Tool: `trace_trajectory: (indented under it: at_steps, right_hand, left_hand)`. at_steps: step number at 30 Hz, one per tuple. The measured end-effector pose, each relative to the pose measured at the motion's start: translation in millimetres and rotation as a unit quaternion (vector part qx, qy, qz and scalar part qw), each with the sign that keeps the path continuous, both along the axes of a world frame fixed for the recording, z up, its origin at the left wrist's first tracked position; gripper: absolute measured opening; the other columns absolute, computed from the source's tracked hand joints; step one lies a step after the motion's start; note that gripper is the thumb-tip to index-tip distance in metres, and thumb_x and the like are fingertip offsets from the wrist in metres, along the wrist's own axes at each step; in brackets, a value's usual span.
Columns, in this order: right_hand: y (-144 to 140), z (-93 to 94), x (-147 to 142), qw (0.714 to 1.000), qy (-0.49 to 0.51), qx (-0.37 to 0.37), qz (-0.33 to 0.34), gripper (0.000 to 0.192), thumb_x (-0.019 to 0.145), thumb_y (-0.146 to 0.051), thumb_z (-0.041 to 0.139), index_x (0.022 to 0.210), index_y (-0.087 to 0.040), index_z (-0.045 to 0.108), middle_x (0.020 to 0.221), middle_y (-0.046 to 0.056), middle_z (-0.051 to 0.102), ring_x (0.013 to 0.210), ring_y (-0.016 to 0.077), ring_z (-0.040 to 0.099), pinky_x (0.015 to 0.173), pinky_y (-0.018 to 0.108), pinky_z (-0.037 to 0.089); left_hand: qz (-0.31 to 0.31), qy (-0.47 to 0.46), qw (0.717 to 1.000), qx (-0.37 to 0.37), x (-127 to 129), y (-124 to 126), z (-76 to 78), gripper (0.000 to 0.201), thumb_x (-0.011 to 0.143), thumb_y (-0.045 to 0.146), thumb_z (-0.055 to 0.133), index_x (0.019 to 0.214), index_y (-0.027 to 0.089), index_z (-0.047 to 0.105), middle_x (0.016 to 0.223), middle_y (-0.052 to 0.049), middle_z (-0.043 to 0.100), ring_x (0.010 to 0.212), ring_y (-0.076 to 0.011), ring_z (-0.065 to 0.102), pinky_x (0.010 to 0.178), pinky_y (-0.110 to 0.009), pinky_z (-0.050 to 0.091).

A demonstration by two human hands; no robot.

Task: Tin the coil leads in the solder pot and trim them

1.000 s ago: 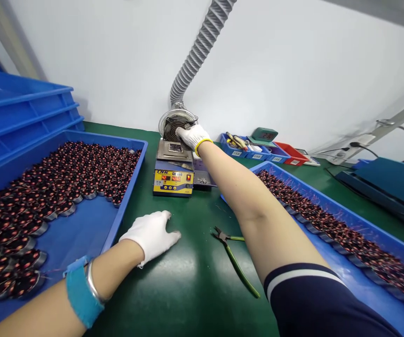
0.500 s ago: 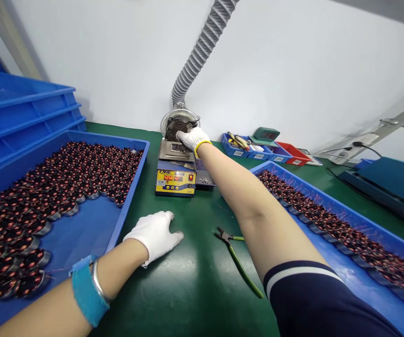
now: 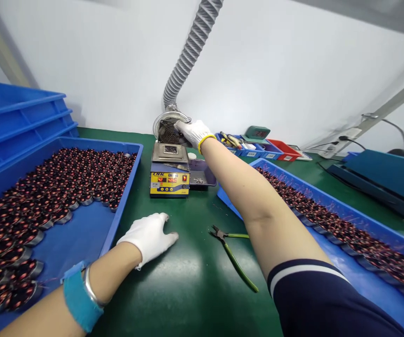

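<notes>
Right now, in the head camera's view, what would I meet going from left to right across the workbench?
Stacked blue trays, gloved left hand, gloved right hand, green-handled pliers, red bin, large teal case.

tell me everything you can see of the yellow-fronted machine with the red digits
The yellow-fronted machine is boxy and stands upright on the green tabletop. Its front has two lit red displays, apparently 42 and 426.0, with buttons below and a red switch at the right. A metal-looking plate on top frames a small square with dark, unclear contents. A round vent sits behind. The gloved right hand is near its rear; I can't tell whether they touch.
</notes>
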State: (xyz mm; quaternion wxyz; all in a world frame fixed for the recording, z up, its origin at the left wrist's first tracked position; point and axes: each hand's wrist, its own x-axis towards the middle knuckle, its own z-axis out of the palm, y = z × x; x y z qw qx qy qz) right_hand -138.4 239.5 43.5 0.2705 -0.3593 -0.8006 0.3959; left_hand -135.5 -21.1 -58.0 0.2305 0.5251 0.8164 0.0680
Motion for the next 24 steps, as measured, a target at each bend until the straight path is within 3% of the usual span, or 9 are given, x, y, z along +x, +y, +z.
trace_trajectory:
  at_steps: [8,12,15,17,21,24]
  right_hand:
    - [2.9,-1.0,61.4,0.988,0.103,-0.111,0.031,0.035,0.078,-0.05,0.058,0.069,-0.016,0.054,0.061,0.005,0.059,0.044,0.0098,0.051,0.043,0.022,0.045]
    - [16.1,-12.4,115.8,0.992,0.108,-0.062,0.008,0.023,0.083,-0.041,0.054,0.086,-0.017,0.056,0.067,0.001,0.059,0.044,0.007,0.049,0.045,0.019,0.045]
    - [29.6,-27.1,167.1,0.995,0.002,0.061,-0.085,0.032,0.087,-0.035,0.048,0.116,-0.022,0.049,0.081,-0.001,0.063,0.057,0.0075,0.057,0.056,0.02,0.049]
    - [39.3,-40.3,198.5,0.97,-0.123,0.127,-0.168,0.039,0.086,-0.035,0.048,0.122,-0.022,0.045,0.089,0.0,0.065,0.067,0.0085,0.06,0.065,0.021,0.05]
    - [56.4,-73.0,234.0,0.927,-0.259,0.143,-0.232,0.035,0.076,-0.035,0.06,0.103,-0.014,0.058,0.092,0.008,0.065,0.08,0.0161,0.061,0.074,0.026,0.047]
    - [63.7,-94.8,237.8,0.905,-0.325,0.149,-0.229,0.03,0.072,-0.036,0.064,0.092,-0.014,0.062,0.093,0.012,0.065,0.087,0.0218,0.06,0.077,0.03,0.044]
  left_hand:
    - [0.002,0.01,1.0,0.011,-1.1,0.4,-6.0,0.057,0.072,0.058,0.049,0.116,0.024,0.06,0.115,-0.01,0.066,0.102,-0.0323,0.062,0.082,-0.039,0.046]
    - [0.004,0.01,1.0,0.014,-5.8,-0.3,-14.1,0.06,0.071,0.062,0.048,0.118,0.026,0.06,0.116,-0.009,0.066,0.101,-0.0327,0.063,0.081,-0.039,0.047]
    - [-0.001,0.017,1.0,0.019,-8.3,-1.4,-19.5,0.062,0.072,0.063,0.047,0.121,0.025,0.058,0.115,-0.01,0.067,0.101,-0.0336,0.063,0.082,-0.04,0.046]
    - [-0.006,0.014,1.0,0.016,-7.5,-1.2,-20.6,0.063,0.073,0.063,0.046,0.122,0.025,0.058,0.115,-0.01,0.067,0.102,-0.0334,0.063,0.084,-0.04,0.046]
    - [0.011,0.0,0.999,0.036,-3.6,2.2,-8.8,0.063,0.075,0.064,0.046,0.123,0.025,0.057,0.113,-0.007,0.068,0.102,-0.0303,0.063,0.086,-0.039,0.046]
    - [0.072,0.057,0.988,0.124,-13.7,3.1,13.3,0.059,0.075,0.062,0.046,0.119,0.025,0.058,0.116,-0.005,0.066,0.106,-0.0283,0.061,0.092,-0.037,0.045]
